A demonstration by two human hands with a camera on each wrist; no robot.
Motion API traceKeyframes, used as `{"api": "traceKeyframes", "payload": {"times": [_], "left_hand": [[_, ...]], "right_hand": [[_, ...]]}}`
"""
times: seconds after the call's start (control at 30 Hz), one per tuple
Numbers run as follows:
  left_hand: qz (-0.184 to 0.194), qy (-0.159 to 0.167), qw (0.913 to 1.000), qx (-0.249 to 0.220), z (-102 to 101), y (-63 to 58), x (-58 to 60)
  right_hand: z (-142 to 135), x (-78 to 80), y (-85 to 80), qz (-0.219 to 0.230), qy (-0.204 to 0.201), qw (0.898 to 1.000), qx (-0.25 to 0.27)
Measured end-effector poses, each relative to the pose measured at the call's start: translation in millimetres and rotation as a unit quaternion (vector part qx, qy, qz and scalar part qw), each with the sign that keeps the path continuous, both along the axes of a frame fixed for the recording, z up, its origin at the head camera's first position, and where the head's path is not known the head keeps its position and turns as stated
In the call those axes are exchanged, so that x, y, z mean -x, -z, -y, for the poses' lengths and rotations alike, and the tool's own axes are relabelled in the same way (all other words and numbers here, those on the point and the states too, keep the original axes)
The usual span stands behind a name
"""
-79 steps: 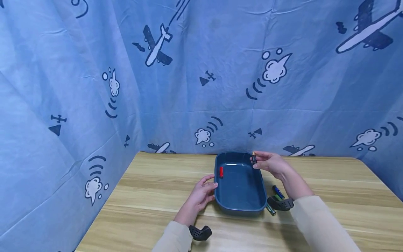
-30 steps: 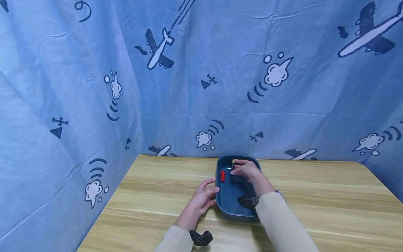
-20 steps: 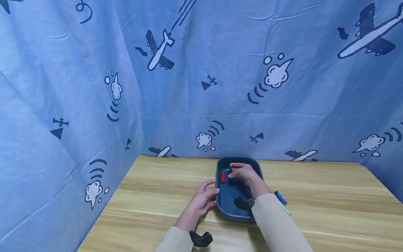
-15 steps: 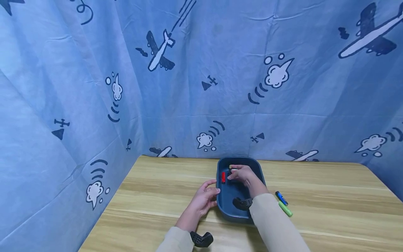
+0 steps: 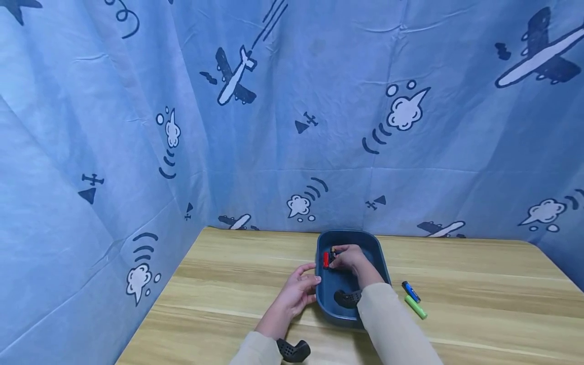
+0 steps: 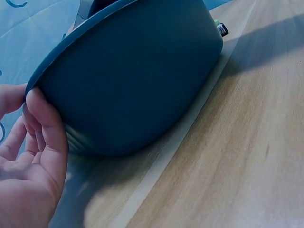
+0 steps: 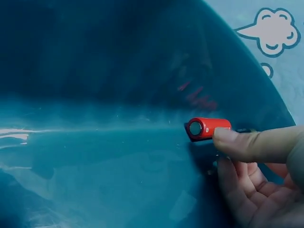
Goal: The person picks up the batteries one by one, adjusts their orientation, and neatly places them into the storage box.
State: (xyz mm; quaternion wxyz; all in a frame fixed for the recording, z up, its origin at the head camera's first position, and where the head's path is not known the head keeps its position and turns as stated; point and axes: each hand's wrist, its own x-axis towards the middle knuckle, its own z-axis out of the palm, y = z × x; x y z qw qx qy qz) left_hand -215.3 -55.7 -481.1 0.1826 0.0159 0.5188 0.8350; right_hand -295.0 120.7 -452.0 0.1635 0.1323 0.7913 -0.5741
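My right hand (image 5: 348,257) reaches inside a dark blue plastic bin (image 5: 321,301) and pinches a black battery (image 5: 332,253) with a copper-coloured end. That battery stands right beside a red battery (image 5: 326,260) lying near the bin's left wall. In the right wrist view, the thumb is close against the red battery (image 7: 211,127) and the black one is mostly hidden behind it. My left hand (image 5: 295,291) holds the bin's left rim; in the left wrist view, thumb and fingers meet the rim at the bin's edge (image 6: 118,85).
On the wooden table (image 5: 479,294), right of the bin, lie a blue battery (image 5: 411,292) and a green battery (image 5: 415,307). One battery end (image 6: 222,29) shows beyond the bin in the left wrist view. A patterned blue curtain (image 5: 337,126) hangs behind the table.
My right hand has carried the black battery from above the bin's right rim, leftward and down to the red one. The left hand keeps its place on the rim.
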Motion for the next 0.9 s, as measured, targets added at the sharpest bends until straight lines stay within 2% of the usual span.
{"api": "traceKeyframes", "payload": {"times": [0.2,0.57,0.9], "left_hand": [[-0.002,0.004,1.0000,-0.006,-0.2,0.1,-1.1],[0.006,0.004,0.9999,-0.011,-2.1,1.8,-3.3],[0.003,-0.005,0.9999,-0.011,-0.5,-0.3,-2.2]], "right_hand": [[1.7,2.7,3.6,0.015,-0.001,0.999,-0.036],[1.9,5.4,11.0,0.002,-0.032,0.995,-0.089],[4.5,7.7,8.4,-0.003,-0.046,0.996,-0.078]]}}
